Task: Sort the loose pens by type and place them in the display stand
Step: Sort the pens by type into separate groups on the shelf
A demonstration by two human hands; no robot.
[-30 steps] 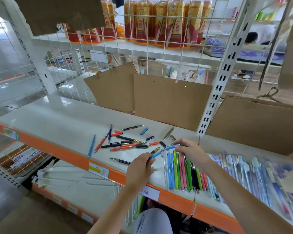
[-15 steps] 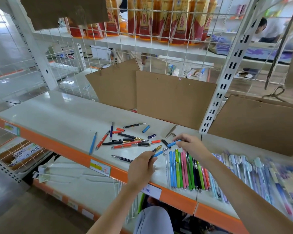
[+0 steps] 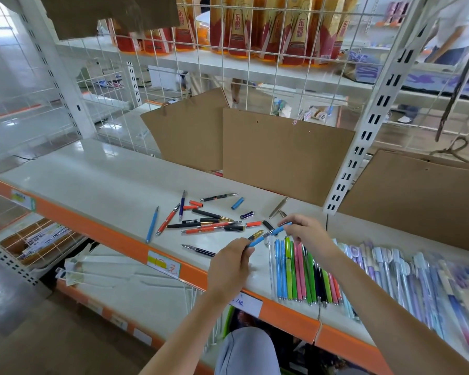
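Now I have the blue pen [image 3: 269,235] held between both hands above the shelf [image 3: 98,182]; my left hand [image 3: 230,266] grips the barrel end, fingers curled round it, and my right hand [image 3: 306,234] pinches the cap end, which looks parted from the barrel, so I judge I'm joining cap and body; its long axis runs from near-left up to far-right, slanting across the sorted row [image 3: 303,272], whose pens lie pointing toward and away from me; that row sits just beneath and right of the pen, directly under my right hand, with blue ones on its left edge, so the right hand is the nearer one for laying it down; the pen will need turning to line up with its neighbours before it goes beside the blues; the loose pile [image 3: 206,220] of red, black and blue pens and caps lies to the left, nearer my left hand, yet to be sorted.
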